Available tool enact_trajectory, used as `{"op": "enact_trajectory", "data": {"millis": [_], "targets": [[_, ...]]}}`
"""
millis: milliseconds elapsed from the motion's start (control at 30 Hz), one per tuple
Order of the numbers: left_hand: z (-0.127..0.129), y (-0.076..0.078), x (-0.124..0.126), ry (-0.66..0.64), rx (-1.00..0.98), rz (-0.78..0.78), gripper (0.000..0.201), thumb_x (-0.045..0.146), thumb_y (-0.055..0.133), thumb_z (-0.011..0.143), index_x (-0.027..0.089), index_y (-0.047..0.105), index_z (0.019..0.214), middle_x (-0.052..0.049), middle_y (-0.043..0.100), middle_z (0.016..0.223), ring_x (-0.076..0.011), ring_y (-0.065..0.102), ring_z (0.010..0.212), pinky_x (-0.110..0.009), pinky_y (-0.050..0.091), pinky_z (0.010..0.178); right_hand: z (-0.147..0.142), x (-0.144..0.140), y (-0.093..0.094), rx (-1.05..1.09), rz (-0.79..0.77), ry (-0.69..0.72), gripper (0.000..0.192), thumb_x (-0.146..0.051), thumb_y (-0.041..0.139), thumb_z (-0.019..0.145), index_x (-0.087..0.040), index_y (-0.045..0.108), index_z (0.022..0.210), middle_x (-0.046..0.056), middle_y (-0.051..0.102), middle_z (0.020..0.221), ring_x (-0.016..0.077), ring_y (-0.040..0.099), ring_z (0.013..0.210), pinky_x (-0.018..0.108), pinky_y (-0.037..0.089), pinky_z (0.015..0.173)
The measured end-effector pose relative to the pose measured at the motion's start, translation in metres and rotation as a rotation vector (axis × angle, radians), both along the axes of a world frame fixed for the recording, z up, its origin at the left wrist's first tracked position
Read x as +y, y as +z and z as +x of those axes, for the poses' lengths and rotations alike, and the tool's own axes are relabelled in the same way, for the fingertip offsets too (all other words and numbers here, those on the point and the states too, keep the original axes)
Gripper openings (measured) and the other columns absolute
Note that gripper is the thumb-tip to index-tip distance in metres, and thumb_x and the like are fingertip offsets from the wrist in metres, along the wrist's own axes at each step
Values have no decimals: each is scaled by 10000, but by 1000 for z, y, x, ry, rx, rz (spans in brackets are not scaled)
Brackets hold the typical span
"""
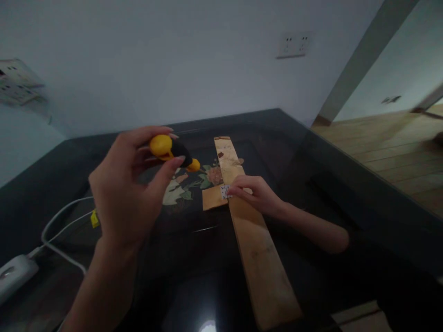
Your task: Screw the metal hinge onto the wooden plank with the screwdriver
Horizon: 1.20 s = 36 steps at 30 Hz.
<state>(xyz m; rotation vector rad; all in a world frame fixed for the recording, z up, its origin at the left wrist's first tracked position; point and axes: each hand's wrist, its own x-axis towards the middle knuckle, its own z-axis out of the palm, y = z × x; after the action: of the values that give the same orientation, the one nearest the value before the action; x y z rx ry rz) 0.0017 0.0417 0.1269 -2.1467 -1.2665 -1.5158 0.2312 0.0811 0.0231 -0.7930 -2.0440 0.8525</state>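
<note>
Wooden plank (258, 249) is the long pale board lying flat on the dark glossy table (328, 184), running from under the right hand down toward the near edge. Right hand (254, 192) rests on it about a third of the way down from the far end, fingers pressed down on the plank and curled around a tiny white dice-looking piece (225, 191) at its left edge. Just left of that hand there's a small tan square of wood (212, 198) butted against the plank. Left hand (129, 193) is raised above the table, well apart from the right, thumb and fingers closed on a yellow and black glue gun (175, 151), nozzle pointing toward the plank. Below and left of the left hand, a white cable (57, 221) runs to a white power strip (15, 274).
</note>
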Motion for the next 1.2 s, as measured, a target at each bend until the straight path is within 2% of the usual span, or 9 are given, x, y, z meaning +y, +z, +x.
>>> {"op": "enact_trajectory", "data": {"millis": [67,200,267,367,600,767,900,1033,1200], "targets": [[8,0,-9,-72,164,91,332,173,721,819,146,629,1137,-26,703,1086,-127,672,996,-259,573,904,-3,-11,14,168,-318,99,401,-499,492,945,-165,712,922,46,678,801,129,596,718,277,452,681],[25,-10,-20,-368,343,160,340,137,679,849,186,609,1179,-34,686,1202,-154,661,1091,-302,559,968,0,-36,37,585,-808,208,499,-609,483,914,-159,693,962,55,682,835,114,591,695,253,447,639],[35,-17,-24,-476,383,160,352,136,644,870,201,600,1213,-47,675,1227,-191,634,1158,-346,557,983,7,-50,44,700,-953,223,422,-569,573,884,-163,682,915,35,668,803,106,590,692,236,445,626],[50,-24,-30,-600,497,135,294,154,569,917,210,607,1203,-59,670,1234,-207,601,1209,-384,550,997,20,-69,47,782,-1022,166,296,-460,699,823,-172,677,886,4,651,784,96,594,701,220,457,631],[84,-42,-47,-635,637,31,323,143,440,960,216,587,1238,-69,638,1280,-191,550,1269,-405,498,1057,51,-92,27,696,-905,-109,269,-416,763,734,-183,707,857,59,710,896,145,634,749,262,517,671],[88,-60,-55,-593,638,3,418,95,476,921,240,543,1307,-88,576,1360,-224,470,1344,-432,461,1085,69,-92,11,630,-700,-256,305,-453,663,808,-177,679,939,73,707,955,178,663,834,297,541,722],[79,-75,-64,-513,586,-143,389,99,484,909,221,568,1269,-102,586,1339,-241,502,1310,-465,466,1076,87,-86,4,352,-442,-387,292,-454,582,853,-179,632,938,48,679,888,173,640,796,299,533,698],[69,-88,-76,-455,509,-331,364,140,478,922,221,566,1266,-93,604,1313,-233,525,1282,-444,495,1053,110,-86,-5,40,-191,-585,329,-423,611,823,-157,601,1017,4,610,739,143,562,629,265,462,572],[64,-111,-89,-356,361,-555,352,243,497,932,273,563,1276,-78,570,1355,-247,520,1291,-457,500,1044,132,-85,-22,-181,-123,-710,319,-403,547,847,-158,603,1045,-11,576,686,136,523,586,256,394,542]]}}
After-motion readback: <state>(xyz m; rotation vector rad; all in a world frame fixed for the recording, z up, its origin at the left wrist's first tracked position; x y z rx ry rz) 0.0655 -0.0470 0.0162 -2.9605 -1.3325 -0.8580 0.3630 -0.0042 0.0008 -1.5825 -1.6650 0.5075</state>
